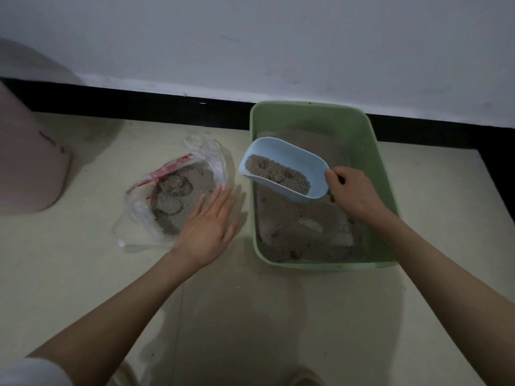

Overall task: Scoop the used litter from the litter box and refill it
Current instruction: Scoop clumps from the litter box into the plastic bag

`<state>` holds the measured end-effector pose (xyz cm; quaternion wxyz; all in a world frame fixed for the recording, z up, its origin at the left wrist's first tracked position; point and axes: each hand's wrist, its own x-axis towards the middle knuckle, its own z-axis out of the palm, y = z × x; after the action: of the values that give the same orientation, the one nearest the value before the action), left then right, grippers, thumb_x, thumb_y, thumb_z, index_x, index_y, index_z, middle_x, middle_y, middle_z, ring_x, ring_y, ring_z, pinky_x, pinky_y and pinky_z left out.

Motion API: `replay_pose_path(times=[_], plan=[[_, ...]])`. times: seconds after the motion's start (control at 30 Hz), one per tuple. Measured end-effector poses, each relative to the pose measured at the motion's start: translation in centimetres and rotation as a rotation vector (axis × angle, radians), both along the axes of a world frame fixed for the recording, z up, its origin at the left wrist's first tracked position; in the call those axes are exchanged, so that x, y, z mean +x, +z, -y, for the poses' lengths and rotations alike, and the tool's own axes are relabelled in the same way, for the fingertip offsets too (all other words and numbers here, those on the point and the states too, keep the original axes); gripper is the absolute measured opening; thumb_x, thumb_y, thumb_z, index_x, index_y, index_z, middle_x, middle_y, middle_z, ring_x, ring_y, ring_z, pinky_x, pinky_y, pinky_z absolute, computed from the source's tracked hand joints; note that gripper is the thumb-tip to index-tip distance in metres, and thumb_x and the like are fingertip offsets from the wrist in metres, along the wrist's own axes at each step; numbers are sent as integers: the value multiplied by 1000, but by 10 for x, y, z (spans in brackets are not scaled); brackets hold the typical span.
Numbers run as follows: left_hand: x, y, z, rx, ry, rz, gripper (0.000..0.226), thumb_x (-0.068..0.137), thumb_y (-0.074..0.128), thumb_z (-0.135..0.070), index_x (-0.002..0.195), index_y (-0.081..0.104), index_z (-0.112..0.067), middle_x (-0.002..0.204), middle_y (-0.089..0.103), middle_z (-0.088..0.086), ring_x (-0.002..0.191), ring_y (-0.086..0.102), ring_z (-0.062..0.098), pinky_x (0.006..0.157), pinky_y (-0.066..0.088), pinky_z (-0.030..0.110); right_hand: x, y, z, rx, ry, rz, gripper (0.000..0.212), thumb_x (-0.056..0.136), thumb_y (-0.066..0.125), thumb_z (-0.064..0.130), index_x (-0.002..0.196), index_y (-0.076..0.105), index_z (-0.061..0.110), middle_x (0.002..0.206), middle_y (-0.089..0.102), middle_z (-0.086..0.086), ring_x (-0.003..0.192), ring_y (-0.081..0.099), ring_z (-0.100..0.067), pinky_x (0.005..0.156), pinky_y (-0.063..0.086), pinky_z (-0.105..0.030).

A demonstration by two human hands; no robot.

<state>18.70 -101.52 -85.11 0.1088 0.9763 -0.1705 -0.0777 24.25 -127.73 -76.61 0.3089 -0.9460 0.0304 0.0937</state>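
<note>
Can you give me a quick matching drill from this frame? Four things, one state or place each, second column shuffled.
Things:
1. scoop
2. plastic bag
3. litter box
4. left hand

States:
A. green, against the wall
B. open, fingers straight, beside the bag
C. blue, loaded with litter, gripped by the right hand
D. clear, on the floor, holding used litter

Pairs: 1-C, 2-D, 3-A, 4-B

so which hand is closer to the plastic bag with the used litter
Left. The left hand lies open at the plastic bag's right edge, fingers flat. The right hand is farther right, over the green litter box, gripping the blue scoop.
</note>
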Motion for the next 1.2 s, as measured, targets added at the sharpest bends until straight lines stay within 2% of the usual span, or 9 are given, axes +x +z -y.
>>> replay_pose_path(times=[0.13, 0.27, 0.4, 0.53, 0.67, 0.87, 0.97, 1.07, 1.2], plan=[[-19, -9, -23, 39, 48, 90, 47, 83, 43, -35, 119, 61, -9, 132, 54, 13, 127, 45, 34, 104, 34, 48, 0, 11, -25, -94, 107, -37, 39, 99, 37, 25, 64, 45, 9, 61, 48, -10, 65, 57, -36, 56, 32, -28], [-31, -13, -56, 66, 81, 114, 46, 56, 86, -22, 96, 68, -10, 98, 67, 11, 96, 63, 32, 90, 36, 38, 9, 18, -86, -302, 253, -80, 42, 98, 38, 30, 59, 42, 13, 57, 44, -3, 51, 40, -18, 48, 28, -25], [-34, -11, -67, 90, 72, 104, 46, 41, 91, -20, 81, 70, -11, 75, 64, 8, 71, 63, 29, 68, 52, 36, 9, 25, -135, -544, 413, -66, 27, 98, 40, 34, 86, 52, 12, 79, 51, -3, 68, 49, -21, 60, 35, -29], [-31, -16, -76, 159, 61, 170, 13, 55, 75, -14, 66, 67, -15, 65, 57, 4, 65, 56, 26, 65, 38, 30, 5, 29, -156, -732, 559, 59, 21, 96, 46, 24, 108, 53, 9, 100, 60, -7, 72, 46, -22, 64, 35, -33], [-30, -20, -83, 137, 67, 200, 3, 65, 63, -16, 66, 65, -16, 64, 58, 1, 64, 56, 24, 60, 37, 28, 2, 32, -149, -689, 530, 106, 21, 96, 42, 23, 108, 53, 10, 103, 56, -7, 77, 50, -25, 65, 34, -32], [-32, -20, -77, 68, 87, 203, 19, 78, 49, -20, 70, 65, -14, 69, 58, 5, 67, 58, 27, 67, 29, 34, -5, 28, -86, -451, 221, 135, 32, 96, 39, 35, 82, 54, 10, 73, 54, -6, 64, 50, -24, 58, 41, -29], [-32, -13, -58, -15, 52, 202, 29, 85, 39, -27, 78, 63, -12, 76, 57, 6, 74, 55, 28, 69, 28, 33, -10, 24, -41, -435, 48, 85, 40, 96, 37, 36, 70, 52, 8, 63, 50, -8, 61, 48, -27, 50, 31, -26], [-30, -2, -29, -138, -4, 218, 34, 88, 37, -29, 99, 64, -11, 96, 62, 6, 90, 54, 24, 78, 34, 33, -17, 24, 0, -457, -46, 43, 40, 95, 39, 30, 71, 56, 3, 68, 53, -16, 66, 50, -32, 53, 31, -30], [-27, 11, 9, -161, -96, 78, 53, 91, 29, -40, 132, 47, -11, 137, 48, 9, 127, 43, 26, 101, 37, 37, -26, 19, 47, -721, 3, -77, 38, 96, 37, 28, 66, 53, 11, 61, 46, -7, 69, 47, -29, 79, 33, -37]])
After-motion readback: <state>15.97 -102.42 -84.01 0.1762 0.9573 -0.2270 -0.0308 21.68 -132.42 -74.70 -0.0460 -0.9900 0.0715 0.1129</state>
